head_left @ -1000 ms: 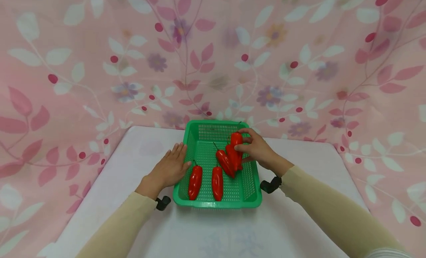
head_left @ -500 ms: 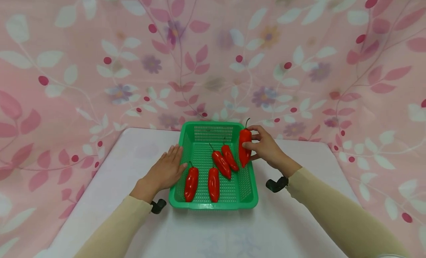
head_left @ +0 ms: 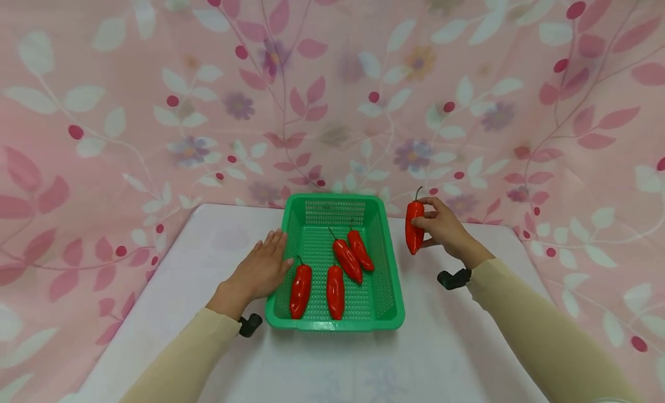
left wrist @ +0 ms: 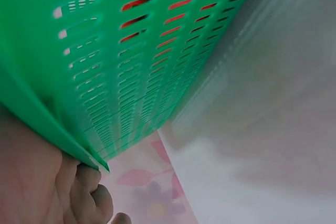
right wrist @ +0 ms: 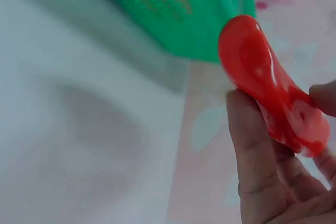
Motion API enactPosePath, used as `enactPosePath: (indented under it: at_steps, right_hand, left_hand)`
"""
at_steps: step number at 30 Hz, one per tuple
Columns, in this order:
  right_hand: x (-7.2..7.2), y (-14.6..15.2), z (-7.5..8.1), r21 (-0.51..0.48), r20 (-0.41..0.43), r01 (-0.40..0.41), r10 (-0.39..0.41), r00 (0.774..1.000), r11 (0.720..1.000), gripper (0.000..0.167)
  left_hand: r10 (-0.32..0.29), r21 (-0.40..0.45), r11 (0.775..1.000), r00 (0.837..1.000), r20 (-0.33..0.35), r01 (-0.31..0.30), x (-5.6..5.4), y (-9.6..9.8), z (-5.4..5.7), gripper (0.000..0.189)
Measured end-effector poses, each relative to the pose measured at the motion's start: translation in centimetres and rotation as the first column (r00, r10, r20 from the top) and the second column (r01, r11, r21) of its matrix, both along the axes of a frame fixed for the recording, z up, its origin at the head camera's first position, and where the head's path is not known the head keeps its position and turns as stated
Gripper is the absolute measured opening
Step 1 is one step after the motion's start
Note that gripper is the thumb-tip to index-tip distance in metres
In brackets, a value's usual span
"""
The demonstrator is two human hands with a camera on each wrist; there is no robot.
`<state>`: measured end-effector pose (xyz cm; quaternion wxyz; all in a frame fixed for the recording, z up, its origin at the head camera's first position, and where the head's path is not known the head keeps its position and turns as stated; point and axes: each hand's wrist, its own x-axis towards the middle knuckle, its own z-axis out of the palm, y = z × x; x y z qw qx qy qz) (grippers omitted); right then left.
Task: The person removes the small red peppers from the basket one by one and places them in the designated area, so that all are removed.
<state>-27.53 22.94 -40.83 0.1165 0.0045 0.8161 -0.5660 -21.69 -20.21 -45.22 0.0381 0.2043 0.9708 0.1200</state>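
My right hand (head_left: 444, 227) pinches a glossy red chili pepper (head_left: 414, 227) between thumb and fingers, stem up, to the right of the green basket (head_left: 335, 326). In the right wrist view the held pepper (right wrist: 268, 77) lies between the thumb and the fingertips, with a shadow on the white surface beyond. My left hand (head_left: 257, 270) rests with straight fingers along the basket's left rim. The left wrist view shows that hand's fingers (left wrist: 86, 195) against the rim from outside. Several more red peppers (head_left: 335, 292) lie apart or side by side on the basket floor.
The basket, with slotted walls, stands on a white-covered table (head_left: 234, 230). Behind the table hangs a pink floral cloth (head_left: 332, 103). Each wrist carries a small black camera, such as the right one (head_left: 454, 279). White tabletop extends on both sides of the basket.
My right hand has lifted the pepper up out of the basket, over its right wall, and moved it rightward clear of the rim. My left hand stays at the left rim.
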Motion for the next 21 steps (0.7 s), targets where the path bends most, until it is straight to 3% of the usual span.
enactPosePath:
  at_steps: [8,14,21]
  right_hand:
    - [-0.6,1.8,-3.1,0.050,0.028,-0.019,0.018,0.999,0.999,0.073]
    - [-0.8,2.7,-4.5,0.115,0.020,0.041,-0.043,0.999,0.993,0.072]
    - [-1.1,3.2,-6.0,0.105,0.061,0.047,-0.054,0.997,0.993,0.068]
  left_hand:
    - [0.023,-0.049,0.998,0.999,-0.043,-0.025,-0.3,-0.1,0.3,0.072]
    - [0.006,-0.051,0.999,0.999,-0.039,-0.008,-0.6,0.2,0.5,0.072]
    - [0.002,-0.024,1.000,0.999,-0.035,-0.003,-0.9,0.2,0.2,0.071]
